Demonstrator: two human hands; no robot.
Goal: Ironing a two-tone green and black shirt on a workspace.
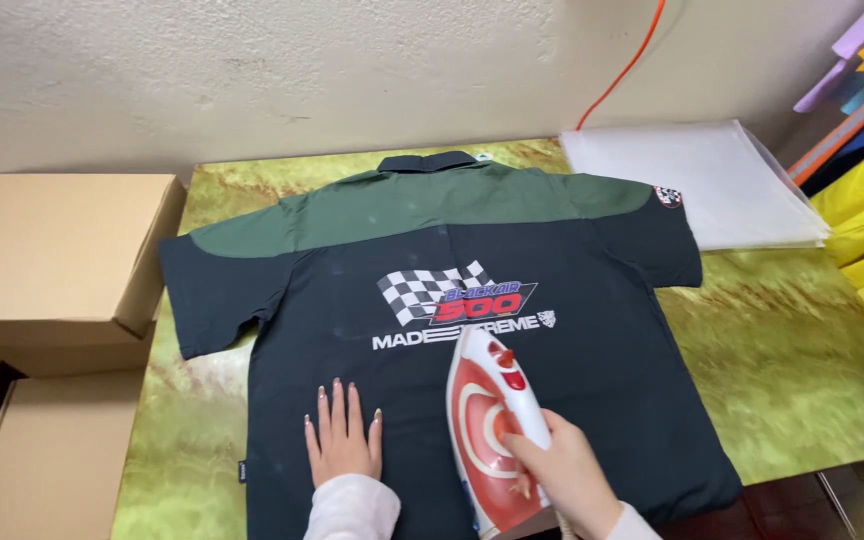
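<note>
A red and white iron (493, 430) stands soleplate-down on the back of a black short-sleeved shirt (592, 330) with a dark green yoke, its tip at 12 o'clock touching the lower edge of the printed chequered-flag graphic (430, 290). The right hand (564, 470) has its fingers (520, 447) wrapped closed around the iron's handle. Just beside it, at 9 o'clock, the left hand (343, 438) lies flat on the cloth, fingers spread open and holding nothing. The shirt lies spread back-up across a mottled yellow-green counter (802, 370). At 2 o'clock rests a stack of white sheets (692, 180); at 9 o'clock stand cardboard boxes (52, 260).
</note>
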